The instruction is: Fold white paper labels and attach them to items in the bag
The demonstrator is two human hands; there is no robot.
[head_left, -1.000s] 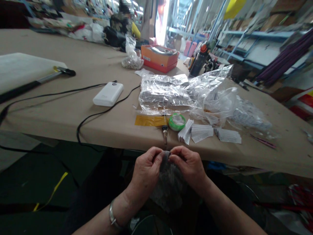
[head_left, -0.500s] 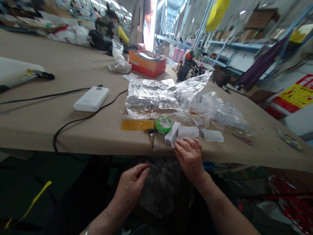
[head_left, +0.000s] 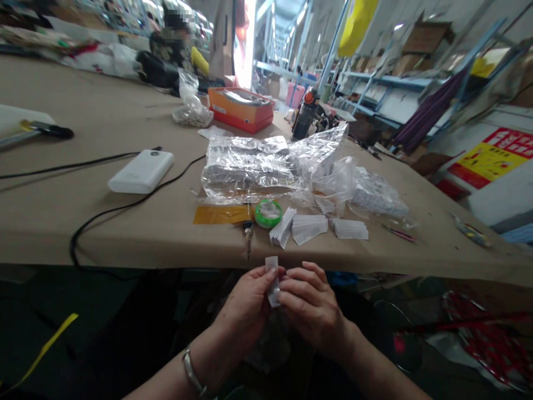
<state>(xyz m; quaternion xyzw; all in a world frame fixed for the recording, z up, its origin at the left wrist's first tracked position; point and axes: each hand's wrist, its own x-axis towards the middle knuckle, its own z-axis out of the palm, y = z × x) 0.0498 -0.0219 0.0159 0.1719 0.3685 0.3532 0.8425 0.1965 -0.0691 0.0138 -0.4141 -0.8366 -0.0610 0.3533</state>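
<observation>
In front of the table edge, my left hand (head_left: 245, 303) pinches a small white label strip (head_left: 272, 266) between thumb and fingers. My right hand (head_left: 315, 311) meets it from the other side, its curled fingertips at the strip's right edge and lower end. On the table just beyond lie three groups of similar white strips: a slanted stack (head_left: 282, 228), a fanned stack (head_left: 308, 228) and a smaller stack (head_left: 350, 229). Left of them are a green-rimmed round tin (head_left: 268, 213) and a pen-shaped tool (head_left: 248, 233) with a metal tip, lying across an amber sheet (head_left: 219, 215).
Crumpled clear plastic bags (head_left: 250, 166) lie behind the stacks. A white power bank (head_left: 141, 171) and a black cable (head_left: 120, 206) are to the left. Tweezers (head_left: 398, 232) lie on the right, an orange box (head_left: 240, 109) farther back. A person (head_left: 172, 50) sits beyond the table.
My right hand has come back from the stacks toward my left hand over the table edge. A single white label strip is now between my hands. The view has shifted slightly.
</observation>
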